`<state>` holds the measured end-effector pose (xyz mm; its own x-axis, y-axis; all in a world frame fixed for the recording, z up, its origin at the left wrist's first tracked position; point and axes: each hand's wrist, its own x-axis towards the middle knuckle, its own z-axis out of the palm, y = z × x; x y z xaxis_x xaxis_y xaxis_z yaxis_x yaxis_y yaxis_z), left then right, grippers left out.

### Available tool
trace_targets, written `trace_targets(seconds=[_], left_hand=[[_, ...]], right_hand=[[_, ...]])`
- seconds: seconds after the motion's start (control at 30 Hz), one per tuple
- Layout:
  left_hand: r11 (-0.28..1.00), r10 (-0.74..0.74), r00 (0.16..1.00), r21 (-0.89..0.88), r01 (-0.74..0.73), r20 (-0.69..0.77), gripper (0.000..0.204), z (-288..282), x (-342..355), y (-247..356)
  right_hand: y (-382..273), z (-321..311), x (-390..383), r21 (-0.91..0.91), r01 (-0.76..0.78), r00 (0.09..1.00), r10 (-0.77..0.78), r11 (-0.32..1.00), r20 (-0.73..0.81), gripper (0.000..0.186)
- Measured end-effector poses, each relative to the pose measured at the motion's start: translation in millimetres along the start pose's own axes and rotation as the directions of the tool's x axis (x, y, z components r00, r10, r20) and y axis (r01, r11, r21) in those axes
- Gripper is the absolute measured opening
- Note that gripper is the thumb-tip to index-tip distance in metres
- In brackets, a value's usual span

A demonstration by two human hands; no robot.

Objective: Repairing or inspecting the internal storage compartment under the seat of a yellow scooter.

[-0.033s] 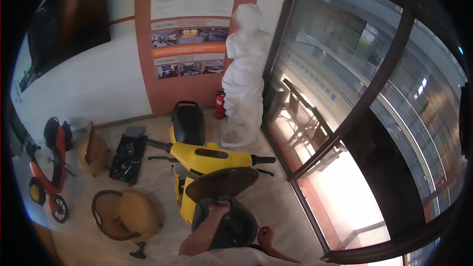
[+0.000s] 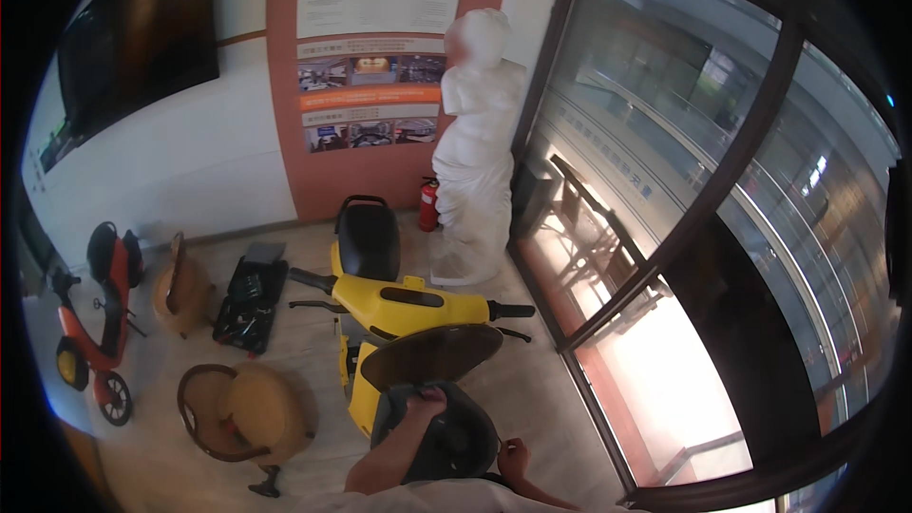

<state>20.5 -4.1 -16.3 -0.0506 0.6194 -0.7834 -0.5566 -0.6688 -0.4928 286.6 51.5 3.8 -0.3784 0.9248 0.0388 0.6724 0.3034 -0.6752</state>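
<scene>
In front of me stands a yellow electric scooter (image 2: pixel 418 302) with its handlebars toward me and its black seat (image 2: pixel 367 236) beyond them. A dark oval panel (image 2: pixel 432 357) sits below the handlebars. Nearest me is a dark grey, tub-like basket (image 2: pixel 463 437) at the scooter's front. My left hand (image 2: pixel 427 402) reaches over it, fingers curled at its far inner side; what they grip is hidden. Beside the basket's right rim is my right hand (image 2: pixel 513 458), its fingers pinched together around something too small to make out.
Left of the scooter stand tan chairs (image 2: pixel 271 408) and an open black tool case (image 2: pixel 249 309). A red scooter (image 2: pixel 114 323) is at far left. Behind are a white statue (image 2: pixel 475 152) and a red fire extinguisher (image 2: pixel 428 205). A dark-framed glass wall (image 2: pixel 665 271) runs along the right.
</scene>
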Motion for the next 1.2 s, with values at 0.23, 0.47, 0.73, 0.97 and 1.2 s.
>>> trace_targets(seconds=[0.23,0.47,0.73,0.97,1.2], left_hand=[[0.993,0.092,0.993,0.083,-0.086,-0.079,0.028,3.1,-13.7,-18.6],[0.992,-0.013,0.998,0.128,0.005,0.059,0.027,-15.3,6.5,6.0],[0.994,-0.031,0.999,0.111,0.026,0.042,0.027,-14.5,-1.0,8.7],[0.992,-0.003,0.994,0.129,-0.011,0.106,0.028,-10.8,-7.5,-2.6],[0.995,0.008,0.996,0.103,-0.018,0.093,0.030,-14.5,-12.2,-12.2]], right_hand=[[22.2,4.3,-2.8,-0.030,-0.004,1.000,0.003,1.000,-0.030,0.013],[24.3,15.4,-5.3,-0.015,0.027,0.999,-0.028,1.000,-0.039,0.012],[28.0,17.5,-2.2,0.018,0.014,1.000,-0.014,1.000,0.006,0.013],[11.9,-0.6,-7.6,0.215,0.033,0.992,-0.059,0.976,0.115,0.028],[9.3,-1.5,-7.5,0.262,0.018,0.996,-0.040,0.965,0.080,0.028]])
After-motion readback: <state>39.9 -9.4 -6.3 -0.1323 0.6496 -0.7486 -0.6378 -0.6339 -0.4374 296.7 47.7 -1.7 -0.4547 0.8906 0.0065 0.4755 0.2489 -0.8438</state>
